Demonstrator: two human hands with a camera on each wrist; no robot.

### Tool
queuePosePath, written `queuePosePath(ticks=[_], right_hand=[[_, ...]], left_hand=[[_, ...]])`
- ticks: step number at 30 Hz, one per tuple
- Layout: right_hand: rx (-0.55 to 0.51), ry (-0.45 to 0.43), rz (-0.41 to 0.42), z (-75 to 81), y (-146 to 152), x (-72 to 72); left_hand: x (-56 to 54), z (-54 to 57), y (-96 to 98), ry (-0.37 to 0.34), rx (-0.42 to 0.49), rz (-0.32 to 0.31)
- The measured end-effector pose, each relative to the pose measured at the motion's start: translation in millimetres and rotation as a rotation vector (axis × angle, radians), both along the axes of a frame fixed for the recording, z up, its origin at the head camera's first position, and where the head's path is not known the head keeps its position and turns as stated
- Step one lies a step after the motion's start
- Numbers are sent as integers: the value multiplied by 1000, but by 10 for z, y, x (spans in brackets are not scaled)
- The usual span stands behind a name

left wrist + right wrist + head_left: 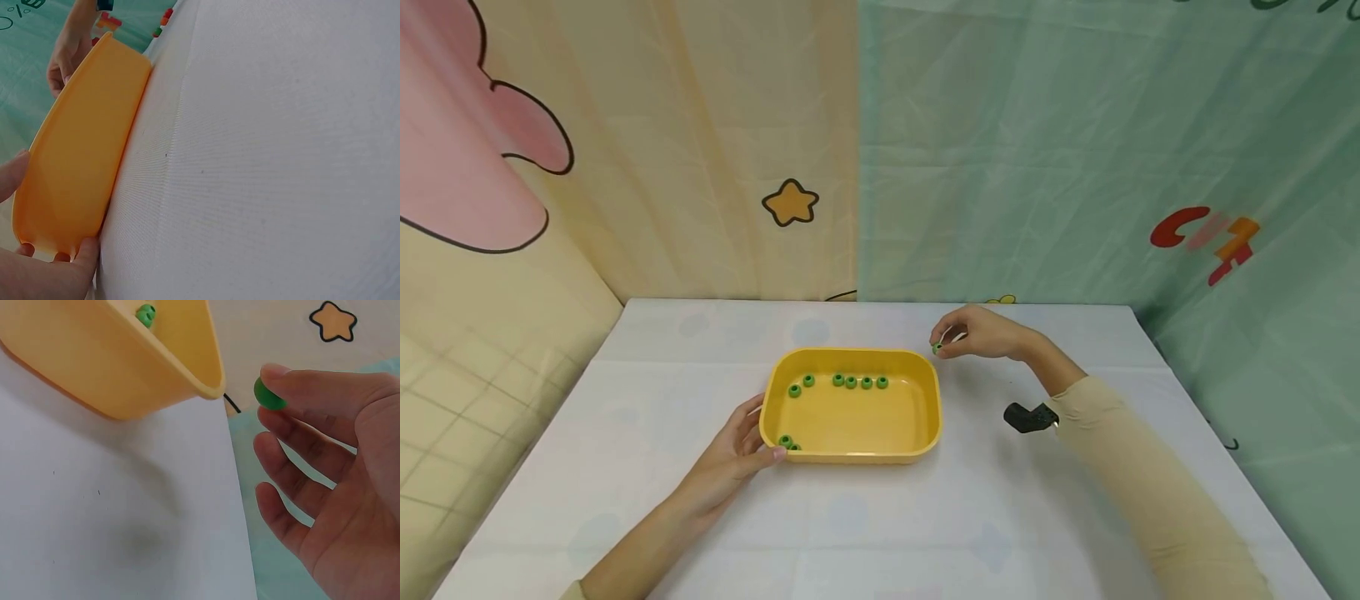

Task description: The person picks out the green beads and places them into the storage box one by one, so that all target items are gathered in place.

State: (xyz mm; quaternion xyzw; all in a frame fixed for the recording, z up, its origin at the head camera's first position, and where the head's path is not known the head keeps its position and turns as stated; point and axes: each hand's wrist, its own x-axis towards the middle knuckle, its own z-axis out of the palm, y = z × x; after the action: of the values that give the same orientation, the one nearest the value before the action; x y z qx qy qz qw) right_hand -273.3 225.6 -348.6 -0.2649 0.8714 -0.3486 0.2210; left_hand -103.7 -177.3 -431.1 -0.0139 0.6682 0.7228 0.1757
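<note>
A shallow yellow tray [850, 421] with rounded corners lies on the table. Several green beads [852, 382] with holes are in it, most in a loose row along the far side and a couple at the near left corner. My left hand [737, 461] grips the tray's left end, thumb over the rim at that corner and fingers against the outer wall. Off the tray's far right corner, above the table, my right hand [981, 333] pinches one green bead [269, 395] between thumb and index finger. Its other fingers are loosely bent.
A white patterned cloth covers the table [887, 533]. Behind it hang a beige curtain [715, 150] and a green curtain [1000, 150] with printed figures. A black device [1030, 417] sits at my right wrist, over the table's right side.
</note>
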Motion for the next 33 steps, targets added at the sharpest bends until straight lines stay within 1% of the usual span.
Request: queuePosePath(ticks=[10, 19, 24, 33], right_hand=[[-20, -37, 67, 27, -313, -20], [-14, 4, 151, 58, -677, -53], [-37, 21, 201, 61, -869, -86], [-86, 32, 268, 34, -1201, -109]], left_hand=[[-1, -16, 1, 6, 10, -9], [-19, -20, 7, 2, -4, 1], [-27, -42, 19, 7, 14, -13], [-19, -28, 33, 7, 15, -16]])
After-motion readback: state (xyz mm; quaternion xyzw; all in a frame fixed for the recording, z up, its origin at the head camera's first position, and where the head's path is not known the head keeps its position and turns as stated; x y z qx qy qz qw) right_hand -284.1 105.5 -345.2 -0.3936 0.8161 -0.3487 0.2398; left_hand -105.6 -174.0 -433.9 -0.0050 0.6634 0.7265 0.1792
